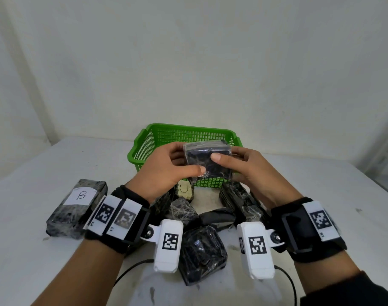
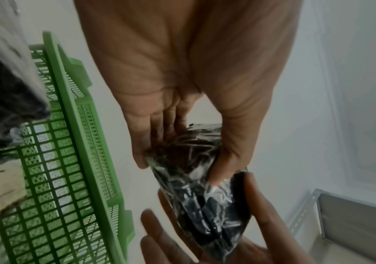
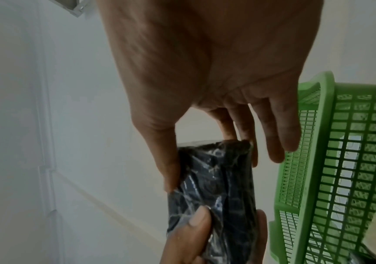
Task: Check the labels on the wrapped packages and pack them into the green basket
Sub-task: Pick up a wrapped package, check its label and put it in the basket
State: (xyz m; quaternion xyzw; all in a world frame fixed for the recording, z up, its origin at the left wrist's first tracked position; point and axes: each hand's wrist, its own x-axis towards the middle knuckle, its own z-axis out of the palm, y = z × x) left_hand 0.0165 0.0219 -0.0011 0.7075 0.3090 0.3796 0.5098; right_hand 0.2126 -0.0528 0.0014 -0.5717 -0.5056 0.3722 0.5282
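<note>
Holding one package [image 1: 207, 161] up over the basket [image 1: 144, 149], both hands on it, label side not in view.

Left hand [image 1: 166, 171] and right hand [image 1: 250, 171] each pinch the package, thumb on the near face, fingers behind. It is a small dark block in crinkled clear film; no label shows on any visible face. Basket looks empty, so judged early: nothing packed yet. Left on the bench [image 1: 34, 250]: a "B" package [image 1: 77, 208] at left and several more, near, in a heap [image 1: 202, 217].
</note>
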